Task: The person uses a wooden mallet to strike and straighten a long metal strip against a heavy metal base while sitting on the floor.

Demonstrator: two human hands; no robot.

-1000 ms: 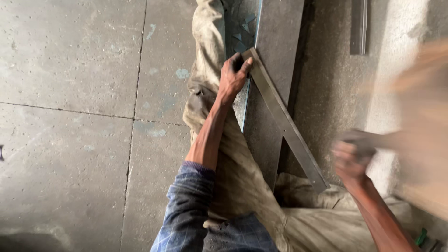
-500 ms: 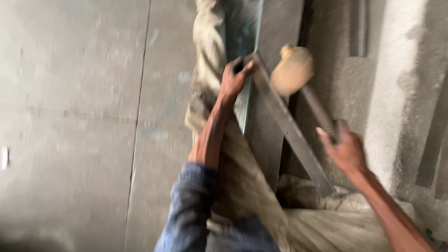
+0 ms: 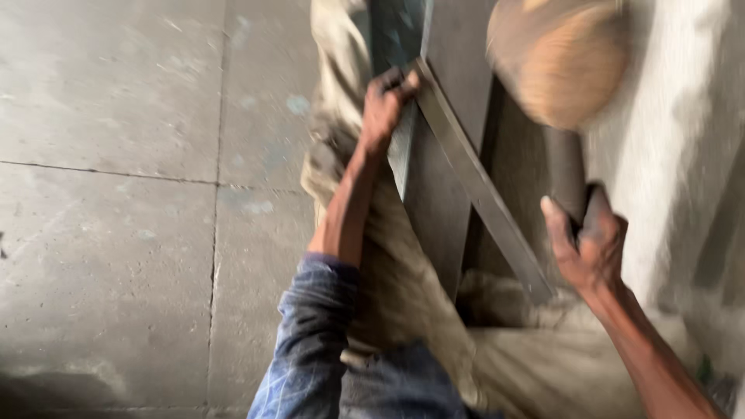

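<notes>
We note a grey concrete slab floor (image 3: 116, 233) with joint lines, khaki trousers (image 3: 403, 295) just right of it, and a pale wall (image 3: 675, 155) well beyond.

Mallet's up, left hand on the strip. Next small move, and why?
Probably bring the wooden mallet down on the flat metal strip: the right hand grips its handle with the head raised above the strip, while the left hand pins the strip's upper end.

A rough workshop: bare concrete slab floor (image 3: 116, 233), flat metal bar (image 3: 481, 186), wooden mallet (image 3: 559, 62).
</notes>
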